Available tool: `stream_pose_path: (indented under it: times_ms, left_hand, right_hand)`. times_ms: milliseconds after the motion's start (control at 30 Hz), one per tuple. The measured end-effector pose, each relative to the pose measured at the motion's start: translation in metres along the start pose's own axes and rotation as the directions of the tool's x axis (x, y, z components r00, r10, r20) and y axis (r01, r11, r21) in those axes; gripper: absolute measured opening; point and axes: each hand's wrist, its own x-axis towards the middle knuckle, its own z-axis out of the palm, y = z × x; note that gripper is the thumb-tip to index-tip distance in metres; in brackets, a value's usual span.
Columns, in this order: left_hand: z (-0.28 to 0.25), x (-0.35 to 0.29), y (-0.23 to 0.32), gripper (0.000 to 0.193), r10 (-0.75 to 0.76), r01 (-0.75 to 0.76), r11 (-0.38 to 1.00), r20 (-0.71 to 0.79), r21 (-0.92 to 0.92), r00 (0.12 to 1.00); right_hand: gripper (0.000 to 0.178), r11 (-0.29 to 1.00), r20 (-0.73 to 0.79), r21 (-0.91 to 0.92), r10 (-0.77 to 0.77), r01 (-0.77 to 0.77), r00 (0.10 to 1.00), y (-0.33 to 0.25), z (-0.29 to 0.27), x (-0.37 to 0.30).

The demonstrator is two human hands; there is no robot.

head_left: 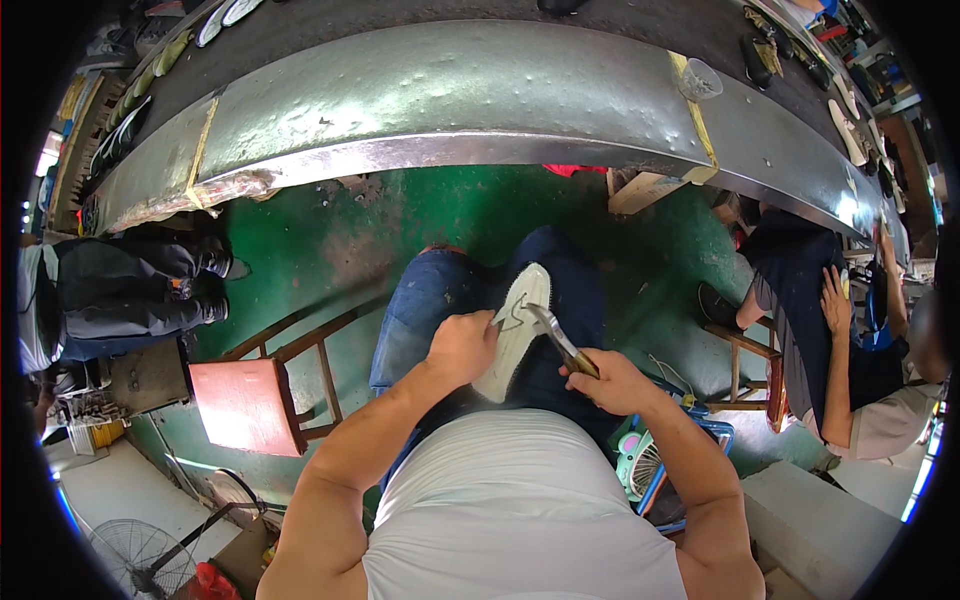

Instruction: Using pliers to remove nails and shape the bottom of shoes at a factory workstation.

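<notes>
A pale shoe (513,352) lies sole up on my lap, its narrow toe pointing away from me and its edge finely notched. My left hand (465,345) is closed at the shoe's left edge, gripping it there; its fingertips are partly hidden. My right hand (612,382) is wrapped round the brownish handle of a metal-headed hand tool (553,334). The tool's head rests at or just over the right edge of the sole; contact cannot be made out. Thin dark marks or shadows cross the sole beside the head.
Ahead runs a dented metal bench (450,85) with a dark belt carrying several shoes (848,132). A clear cup (700,80) sits on its edge. To my left stands a wooden chair (245,405); a green fan (640,465) is by my right hip. People sit on both sides.
</notes>
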Motion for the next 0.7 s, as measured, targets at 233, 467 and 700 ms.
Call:
stream_pose_path:
  times_ms: [233, 467, 700]
  left_hand:
    - [0.008, 0.01, 0.009, 0.016, 0.03, -0.013, 0.975, -0.076, 0.222, 0.997]
    - [0.001, 0.005, -0.004, 0.024, -0.21, 0.177, 0.946, -0.096, -0.273, 0.973]
    - [0.006, 0.005, 0.016, 0.024, 0.112, -0.089, 0.989, -0.199, 0.12, 0.974]
  right_hand:
    - [0.018, 0.97, 0.212, 0.079, 0.21, -0.231, 0.954, -0.007, -0.003, 0.016]
    - [0.02, 0.978, 0.011, -0.185, 0.098, -0.094, 0.995, 0.005, 0.016, 0.019]
    - [0.02, 0.993, 0.122, -0.069, 0.101, -0.093, 0.987, -0.002, -0.003, 0.017]
